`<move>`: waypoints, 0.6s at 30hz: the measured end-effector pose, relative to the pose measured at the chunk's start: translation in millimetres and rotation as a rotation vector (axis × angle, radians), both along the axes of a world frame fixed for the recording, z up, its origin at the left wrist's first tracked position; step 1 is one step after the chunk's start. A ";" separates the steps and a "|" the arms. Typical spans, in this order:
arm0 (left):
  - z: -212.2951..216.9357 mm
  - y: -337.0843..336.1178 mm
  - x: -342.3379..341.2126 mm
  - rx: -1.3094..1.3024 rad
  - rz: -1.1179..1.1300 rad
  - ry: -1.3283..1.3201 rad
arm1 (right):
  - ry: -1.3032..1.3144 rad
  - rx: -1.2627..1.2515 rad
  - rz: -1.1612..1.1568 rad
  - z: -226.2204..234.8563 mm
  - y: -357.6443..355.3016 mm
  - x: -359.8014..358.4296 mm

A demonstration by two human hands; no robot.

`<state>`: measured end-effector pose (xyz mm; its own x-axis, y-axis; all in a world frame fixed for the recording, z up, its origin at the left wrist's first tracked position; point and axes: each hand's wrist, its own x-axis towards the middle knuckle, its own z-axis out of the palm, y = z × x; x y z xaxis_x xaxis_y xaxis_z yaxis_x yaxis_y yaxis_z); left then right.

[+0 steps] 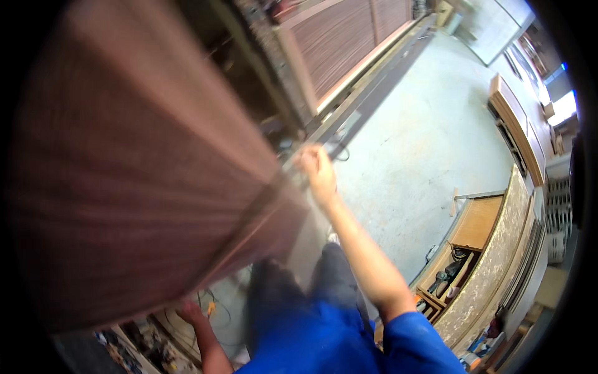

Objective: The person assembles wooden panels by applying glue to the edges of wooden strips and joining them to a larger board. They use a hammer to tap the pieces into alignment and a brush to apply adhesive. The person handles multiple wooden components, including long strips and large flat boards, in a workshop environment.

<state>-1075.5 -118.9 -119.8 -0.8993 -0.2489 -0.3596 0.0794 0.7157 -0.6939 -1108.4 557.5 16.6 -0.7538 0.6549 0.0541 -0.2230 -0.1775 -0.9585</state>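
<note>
A large reddish-brown wood panel (131,168) fills the left half of the view, tilted and blurred. My right hand (316,169) is stretched forward and grips the panel's far right corner. My left hand (190,311) holds the panel's near lower edge, with only its fingers showing under the board. My blue shirt and dark trousers show below the panel.
A pale concrete floor (423,137) stretches ahead. More dark ribbed panels (349,43) lean at the top. A workbench with a speckled top (492,262) and an open shelf of tools stands at the right. Cables and clutter (156,349) lie at the lower left.
</note>
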 end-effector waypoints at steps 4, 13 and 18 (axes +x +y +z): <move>-18.0 89.9 41.5 0.585 0.034 -0.231 | -0.370 -0.083 -0.105 -90.9 5.2 114.3; -67.6 448.2 -5.4 1.482 0.050 -0.980 | -0.818 -0.177 -0.796 -137.0 13.0 373.7; -59.9 705.5 -22.6 1.540 -0.361 -1.264 | -0.616 -0.320 -1.243 -136.5 13.6 477.0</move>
<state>-1098.0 586.6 -179.6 0.0477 0.9162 -0.3979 0.1814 0.3838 0.9054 -631.4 571.1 -119.9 0.4627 0.8187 -0.3399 0.0394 -0.4020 -0.9148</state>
